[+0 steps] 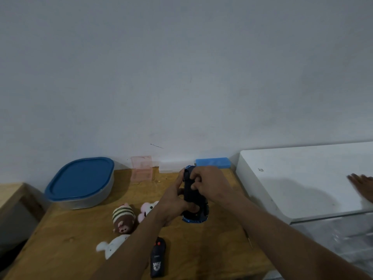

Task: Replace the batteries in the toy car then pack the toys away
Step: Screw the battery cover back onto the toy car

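Observation:
A dark blue toy car (194, 216) is held upright above the wooden table (66, 245), its underside turned to me. My left hand (173, 205) grips its lower left side. My right hand (207, 183) wraps the upper part, fingers pressed on the underside. A black remote control (157, 257) lies on the table near me. Three plush toys lie to the left: a brown one with a striped cap (122, 218), a pink one (147, 209) partly behind my left arm, and a white one (112, 246).
A grey container with a blue lid (80, 181) stands at the back left. A clear pink case (141, 168) and a blue box (213, 162) lean by the wall. A white cabinet (298, 178) borders the table's right side, with another person's hand (361, 185) on it.

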